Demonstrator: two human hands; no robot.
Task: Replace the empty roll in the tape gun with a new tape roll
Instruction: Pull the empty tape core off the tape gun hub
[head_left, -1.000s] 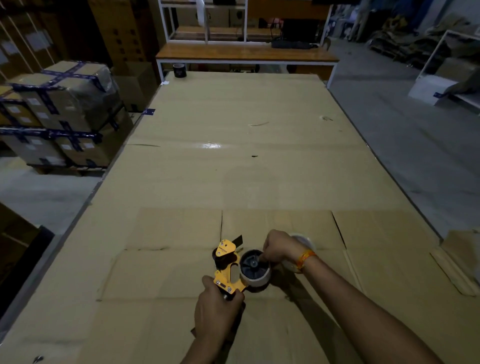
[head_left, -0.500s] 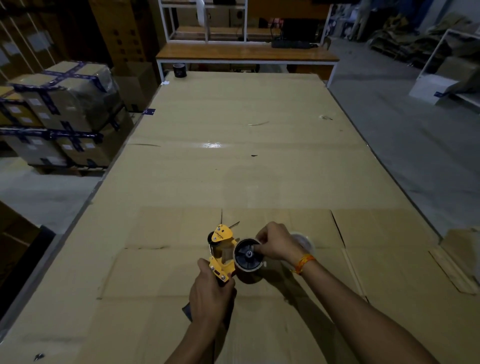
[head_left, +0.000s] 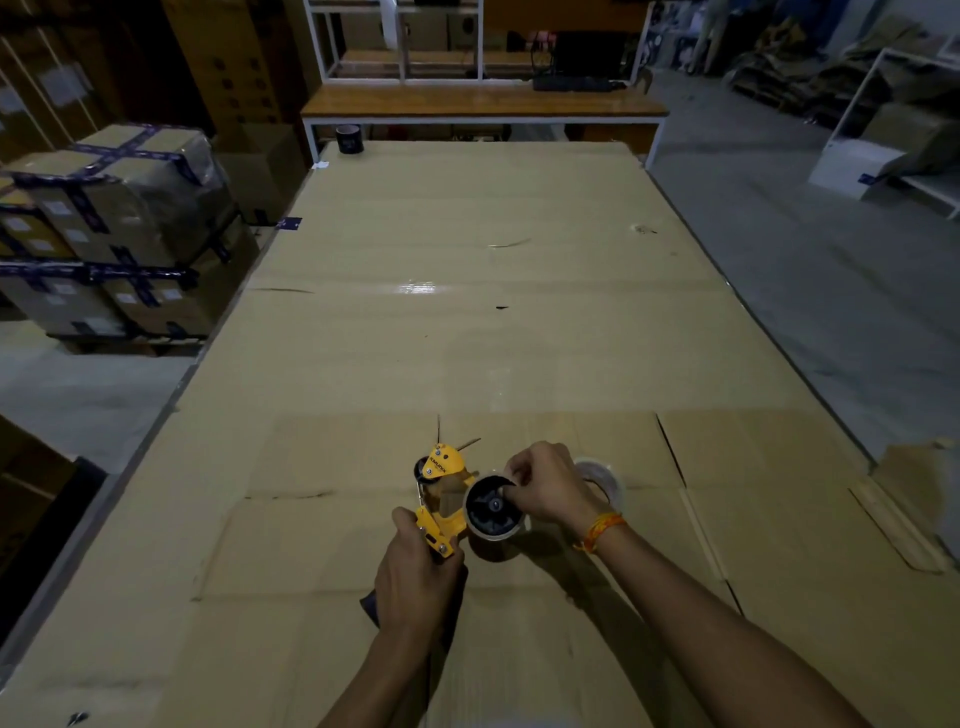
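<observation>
The left hand (head_left: 418, 577) is gripping the handle of the yellow tape gun (head_left: 441, 499) above the counter (head_left: 467, 338). The right hand (head_left: 550, 491) is pinching the rim of the roll (head_left: 491, 512) on the gun's black hub. A clear tape roll (head_left: 605, 475) is lying just behind the right hand.

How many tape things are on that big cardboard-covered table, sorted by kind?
Tape guns: 1, the yellow tape gun held in both hands
Clear tape rolls: 1, the clear roll behind the right hand
Dark rolls: 1, the dark roll at the far edge
Total: 3
</observation>
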